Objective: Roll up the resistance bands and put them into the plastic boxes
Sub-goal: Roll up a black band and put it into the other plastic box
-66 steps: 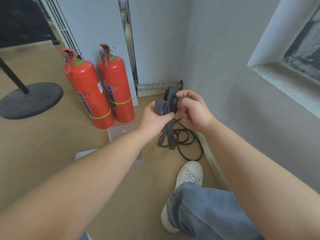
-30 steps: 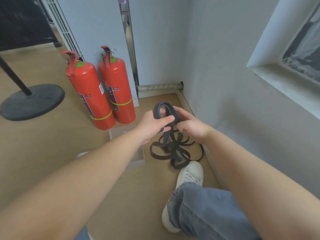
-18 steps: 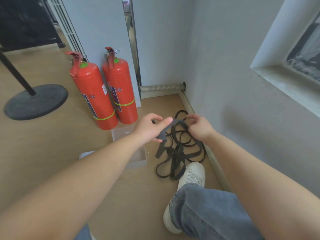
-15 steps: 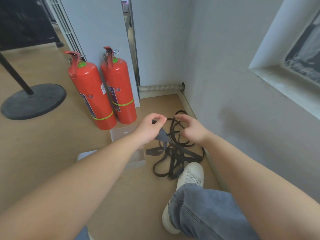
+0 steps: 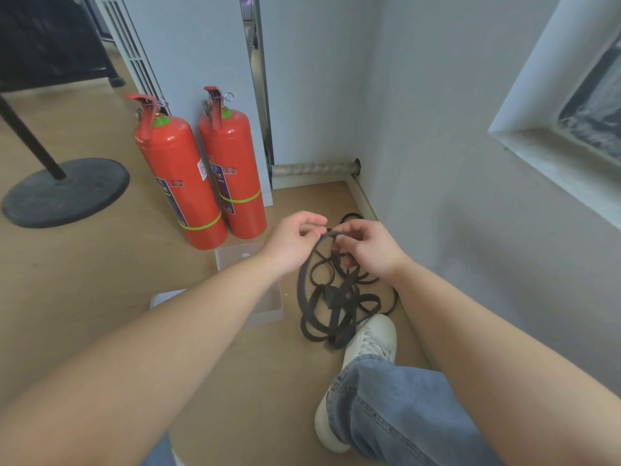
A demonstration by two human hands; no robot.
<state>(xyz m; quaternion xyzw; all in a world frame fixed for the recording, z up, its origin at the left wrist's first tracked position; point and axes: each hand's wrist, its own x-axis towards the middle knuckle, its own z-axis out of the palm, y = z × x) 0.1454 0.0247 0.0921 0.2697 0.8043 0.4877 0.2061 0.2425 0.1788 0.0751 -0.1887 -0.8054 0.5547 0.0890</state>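
A tangle of black resistance bands [image 5: 336, 304] lies on the wooden floor beside the right wall. My left hand [image 5: 292, 245] and my right hand [image 5: 369, 247] hover just above it, each pinching one strand of a band that arches between them. The rest of that band hangs down into the pile. A clear plastic box [image 5: 268, 307] sits on the floor left of the bands, mostly hidden under my left forearm, with a clear lid or second box [image 5: 235, 255] just beyond it.
Two red fire extinguishers [image 5: 201, 176] stand against a white partition behind the box. A black round stand base [image 5: 64, 191] lies at far left. My white shoe [image 5: 368, 348] and jeans leg touch the pile's near edge. A metal pipe [image 5: 314, 169] runs along the corner.
The rolled band came undone and dropped into a loose pile on the floor. Both hands lowered, let go briefly, and now pinch one strand, lifted between them.
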